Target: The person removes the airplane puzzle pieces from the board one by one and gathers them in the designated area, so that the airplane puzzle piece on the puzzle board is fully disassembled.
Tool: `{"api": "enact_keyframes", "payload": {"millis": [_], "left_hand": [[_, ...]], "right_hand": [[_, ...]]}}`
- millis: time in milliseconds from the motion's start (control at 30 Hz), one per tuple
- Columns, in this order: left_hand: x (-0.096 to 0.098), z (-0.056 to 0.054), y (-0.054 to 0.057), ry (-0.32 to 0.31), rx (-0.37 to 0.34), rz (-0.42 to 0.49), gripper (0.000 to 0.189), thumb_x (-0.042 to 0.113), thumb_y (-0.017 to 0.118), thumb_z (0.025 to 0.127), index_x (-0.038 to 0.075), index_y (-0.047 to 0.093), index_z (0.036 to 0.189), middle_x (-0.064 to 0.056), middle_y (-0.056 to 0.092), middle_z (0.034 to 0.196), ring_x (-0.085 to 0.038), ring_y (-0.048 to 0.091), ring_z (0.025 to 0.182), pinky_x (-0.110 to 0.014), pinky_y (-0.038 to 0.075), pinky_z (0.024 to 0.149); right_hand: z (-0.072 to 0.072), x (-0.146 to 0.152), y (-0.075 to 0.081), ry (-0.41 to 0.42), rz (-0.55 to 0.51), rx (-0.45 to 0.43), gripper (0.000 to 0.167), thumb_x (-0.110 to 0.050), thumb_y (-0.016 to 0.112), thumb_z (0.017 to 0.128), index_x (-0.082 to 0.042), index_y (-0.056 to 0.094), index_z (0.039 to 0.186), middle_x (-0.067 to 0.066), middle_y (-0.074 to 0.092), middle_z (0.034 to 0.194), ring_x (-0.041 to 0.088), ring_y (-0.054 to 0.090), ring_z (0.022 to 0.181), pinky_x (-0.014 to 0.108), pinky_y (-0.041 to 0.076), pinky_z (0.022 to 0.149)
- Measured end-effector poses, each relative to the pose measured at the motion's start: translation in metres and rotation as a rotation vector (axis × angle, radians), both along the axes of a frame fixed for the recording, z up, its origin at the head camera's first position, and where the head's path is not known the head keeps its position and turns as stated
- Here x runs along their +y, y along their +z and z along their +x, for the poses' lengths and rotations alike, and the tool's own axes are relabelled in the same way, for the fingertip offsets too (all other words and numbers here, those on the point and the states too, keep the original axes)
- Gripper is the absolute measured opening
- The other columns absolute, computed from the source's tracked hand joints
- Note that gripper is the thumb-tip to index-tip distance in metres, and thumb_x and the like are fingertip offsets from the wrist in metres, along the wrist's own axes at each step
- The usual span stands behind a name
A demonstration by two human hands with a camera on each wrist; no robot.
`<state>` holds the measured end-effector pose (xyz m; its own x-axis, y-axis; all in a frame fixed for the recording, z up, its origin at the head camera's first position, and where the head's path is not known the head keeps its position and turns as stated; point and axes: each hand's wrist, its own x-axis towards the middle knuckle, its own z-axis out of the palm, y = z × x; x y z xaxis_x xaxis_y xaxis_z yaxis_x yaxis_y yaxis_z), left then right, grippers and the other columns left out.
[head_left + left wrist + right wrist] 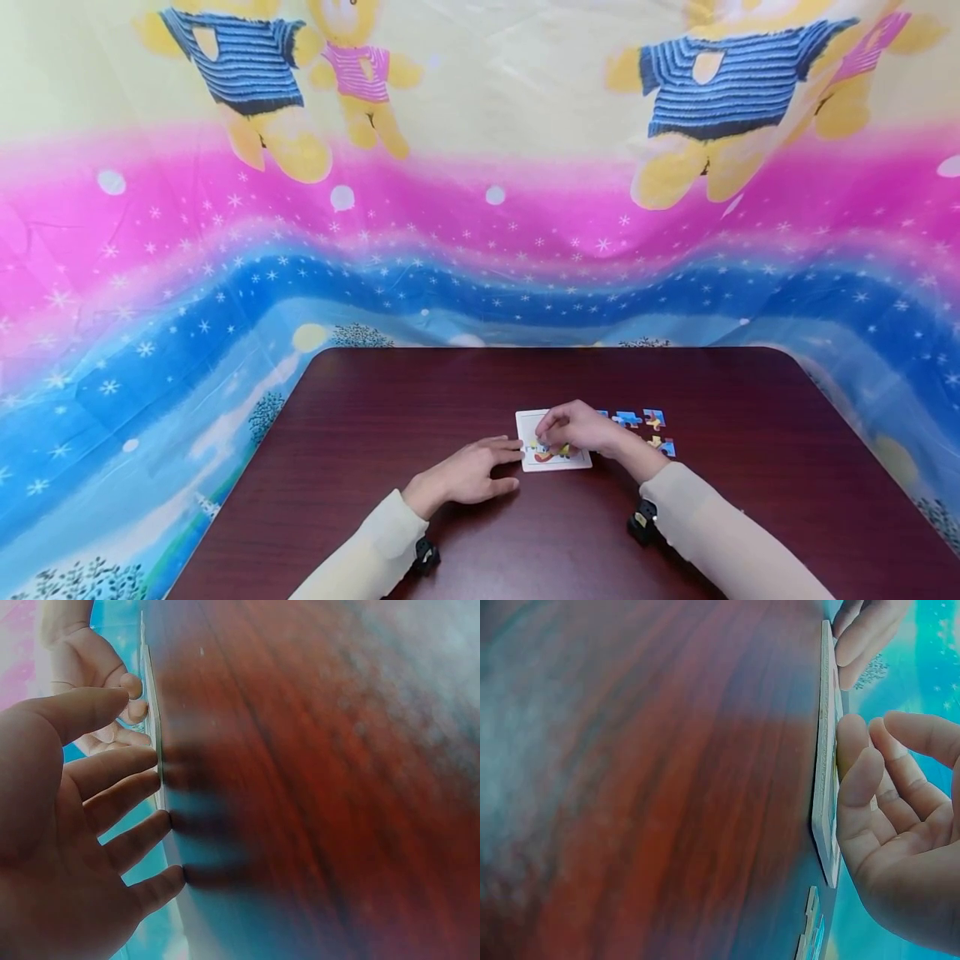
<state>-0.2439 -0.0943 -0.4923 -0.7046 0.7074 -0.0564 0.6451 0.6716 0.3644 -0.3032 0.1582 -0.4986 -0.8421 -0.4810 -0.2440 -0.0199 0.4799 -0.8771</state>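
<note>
A square puzzle board (pixel 557 465) with a white border lies on the table, showing part of a colourful picture. My right hand (pixel 581 427) is over it with bent fingers, the fingertips low on its left half. In the right wrist view, the right hand's fingertips (pixel 861 769) are close to the board's face. Whether a puzzle piece is between them is hidden. My left hand (pixel 472 472) lies palm down at the board's left side. Its extended fingers (pixel 124 791) reach the board's edge in the left wrist view, with the thumb apart from them.
Loose blue puzzle pieces (pixel 627 419) lie to the right of the board, partly behind the right forearm. The dark red-brown table (pixel 390 400) has rounded far corners. Behind it hangs a patterned cloth (pixel 495 242) with bears and snowflakes.
</note>
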Motion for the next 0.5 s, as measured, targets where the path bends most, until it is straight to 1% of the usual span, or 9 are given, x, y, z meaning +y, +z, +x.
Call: {"api": "enact_keyframes", "payload": {"millis": [200, 500], "left_hand": [[-0.0004, 0.0015, 0.0008, -0.001, -0.002, 0.002, 0.049, 0.034, 0.059, 0.099, 0.013, 0.057, 0.143, -0.001, 0.048, 0.154, -0.026, 0.039, 0.147, -0.038, 0.036, 0.119], [-0.0001, 0.001, -0.0005, -0.012, 0.022, -0.002, 0.048, 0.034, 0.059, 0.099, 0.012, 0.057, 0.142, -0.001, 0.049, 0.154, -0.028, 0.04, 0.147, -0.038, 0.036, 0.119]], "right_hand": [[-0.0006, -0.0022, -0.001, -0.007, 0.008, -0.01, 0.015, -0.016, 0.069, 0.092, -0.007, 0.073, 0.103, 0.007, 0.074, 0.089, 0.017, 0.066, 0.07, 0.027, 0.045, 0.049], [0.0003, -0.0045, 0.0006, 0.012, 0.034, -0.011, 0.013, -0.016, 0.068, 0.093, -0.007, 0.073, 0.102, 0.007, 0.073, 0.085, 0.016, 0.065, 0.067, 0.026, 0.042, 0.048]]}}
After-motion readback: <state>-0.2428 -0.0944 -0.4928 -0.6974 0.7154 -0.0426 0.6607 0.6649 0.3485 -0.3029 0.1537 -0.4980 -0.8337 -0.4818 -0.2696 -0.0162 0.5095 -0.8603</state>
